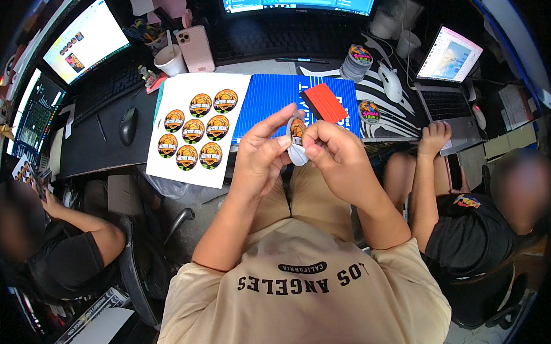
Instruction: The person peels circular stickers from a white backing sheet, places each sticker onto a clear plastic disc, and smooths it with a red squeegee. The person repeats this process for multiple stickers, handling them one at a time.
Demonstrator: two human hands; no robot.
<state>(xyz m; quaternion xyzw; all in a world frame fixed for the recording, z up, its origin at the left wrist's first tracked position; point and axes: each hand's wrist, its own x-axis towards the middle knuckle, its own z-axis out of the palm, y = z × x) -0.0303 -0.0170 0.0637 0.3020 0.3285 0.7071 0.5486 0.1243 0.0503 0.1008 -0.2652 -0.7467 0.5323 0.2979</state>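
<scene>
Above my lap, at the desk's edge, both hands hold a round basketball-print sticker (296,130) seen nearly edge-on. My left hand (266,149) steadies it between thumb and fingers. At its lower right, my right hand (332,153) pinches a curled white piece (298,155), which looks like backing paper. Several matching round stickers lie on a white sheet (160,166) to the left. A red squeegee card (328,103) with a dark edge rests on a blue ribbed pad (270,98) beyond my hands.
A stack of round badges (356,63) and a single badge (369,112) lie right of the pad, near a white mouse (391,81). A foam cup (171,60) and a phone (196,50) stand behind the sheet. People sit on both sides.
</scene>
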